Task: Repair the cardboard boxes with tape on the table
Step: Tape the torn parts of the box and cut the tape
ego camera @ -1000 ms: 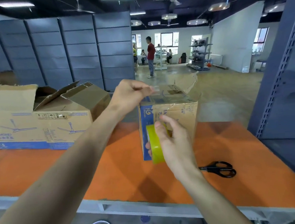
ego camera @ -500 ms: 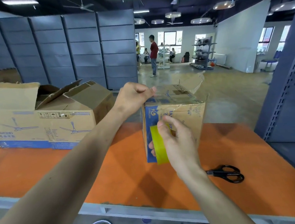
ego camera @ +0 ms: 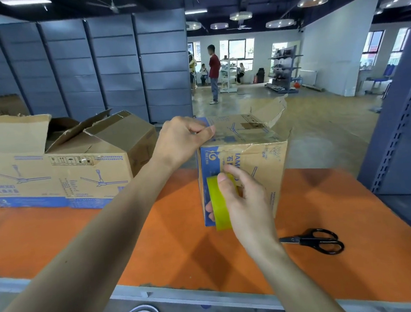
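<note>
- While two larger cardboard boxes (ego camera: 53, 172) are sitting with their flaps up at the left of the orange bench (ego camera: 132, 235), well apart from the work, the step in hand looks to be laying a strip of tape down one corner of the small box.
- The left grip (ego camera: 183, 140) is clenching at the top front-left corner of the small box (ego camera: 256, 156), thumb and forefinger pinching there. Whether a tape end is lying under them cannot be told. That hand is probably doing two jobs, anchoring the strip and steadying a light box, so it should be pressing down hard enough to resist the pull from below.
- The small box is standing upright in the middle of the bench, with a torn flap rising at its far right. Its blue-printed front-left edge seems to be the damage under repair.
- The yellow-green tape roll (ego camera: 219, 204) is lying against that edge, low on the box. The right grip (ego camera: 248, 201) is grasping the roll, thumb over its outer face.
- Doing this well means drawing the roll straight down the edge, taut and square, so the tape is splitting its width between the two faces without wrinkling, then rubbing it flat.
- The black scissors (ego camera: 314, 242) are lying on the bench near the right forearm, handy for cutting once the strip is reaching the bottom.
</note>
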